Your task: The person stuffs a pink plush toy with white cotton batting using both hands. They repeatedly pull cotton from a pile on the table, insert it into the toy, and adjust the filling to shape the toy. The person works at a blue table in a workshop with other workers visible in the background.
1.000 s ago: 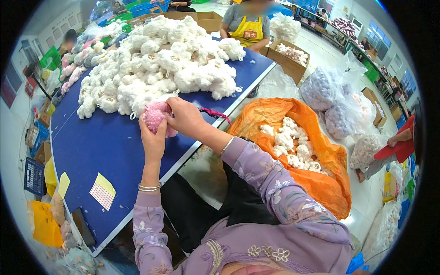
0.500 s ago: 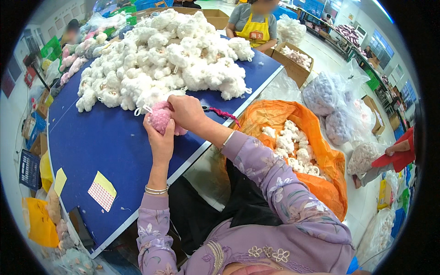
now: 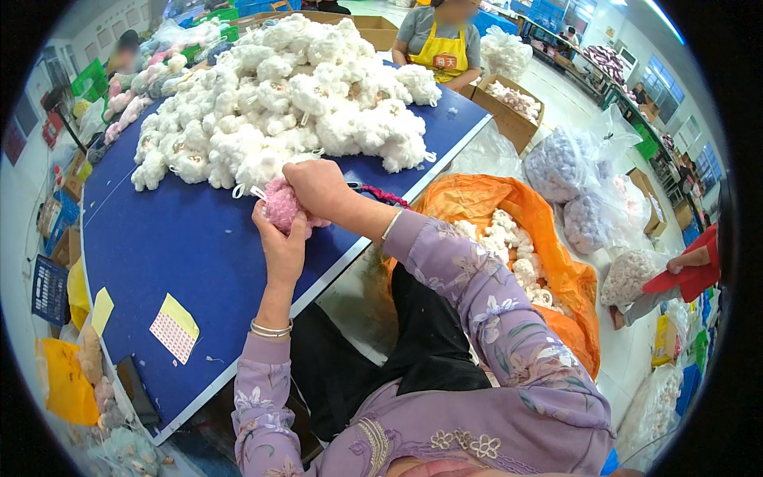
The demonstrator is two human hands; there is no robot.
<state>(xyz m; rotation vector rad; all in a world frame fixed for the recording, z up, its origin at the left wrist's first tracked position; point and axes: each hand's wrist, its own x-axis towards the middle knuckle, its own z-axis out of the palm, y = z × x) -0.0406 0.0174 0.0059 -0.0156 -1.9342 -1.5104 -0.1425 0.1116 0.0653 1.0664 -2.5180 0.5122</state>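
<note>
A small fluffy pink plush toy (image 3: 281, 205) with a white loop is held between my hands over the near part of the blue table (image 3: 230, 262). My left hand (image 3: 282, 238) grips it from below, thumb and fingers around its side. My right hand (image 3: 322, 191) is closed against its upper right side; its fingertips are hidden, so what they pinch is unclear. Just past my right wrist lies a dark-ended tool with a braided pink cord (image 3: 383, 195). A large heap of white plush toys (image 3: 270, 103) rises right behind the pink one.
A sheet of small red-marked stickers (image 3: 175, 330) lies at left on the table, near a yellow slip (image 3: 102, 310). Right of the table stands an orange sack (image 3: 576, 278) holding white plush pieces. A co-worker in a yellow apron (image 3: 439, 54) sits across, near a cardboard box (image 3: 509, 119).
My right hand has shifted slightly left and downward against the pink plush toy. The left hand keeps its hold, and the view has moved a little.
</note>
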